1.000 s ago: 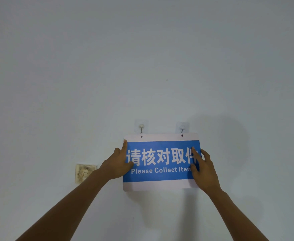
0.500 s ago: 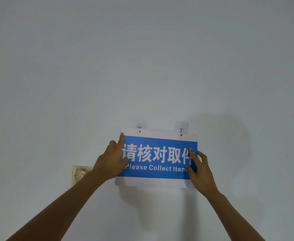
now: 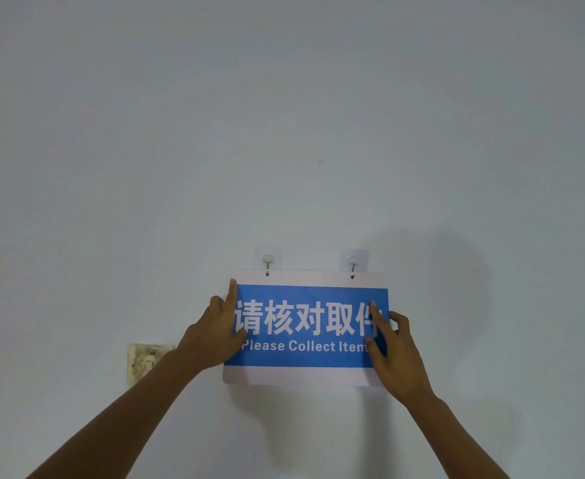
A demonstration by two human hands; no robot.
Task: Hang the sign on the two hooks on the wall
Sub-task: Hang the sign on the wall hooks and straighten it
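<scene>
A blue and white sign [image 3: 305,331] reading "Please Collect Item" lies flat against the wall, nearly level. Two clear adhesive hooks sit just above its top edge: the left hook [image 3: 268,260] and the right hook [image 3: 353,261]. Each hook's pin reaches down to a small hole in the sign's white top strip. My left hand [image 3: 215,331] grips the sign's left edge, index finger pointing up along it. My right hand [image 3: 393,347] holds the right edge, fingers spread over the blue face and covering the last letters.
A dirty, yellowed wall socket plate [image 3: 146,361] sits left of the sign, beside my left forearm. The rest of the view is plain pale wall, with a soft shadow to the right of the sign.
The sign was tilted with its left side raised half a second ago; it has dropped back to nearly level under the hooks. Both hands stayed on its edges.
</scene>
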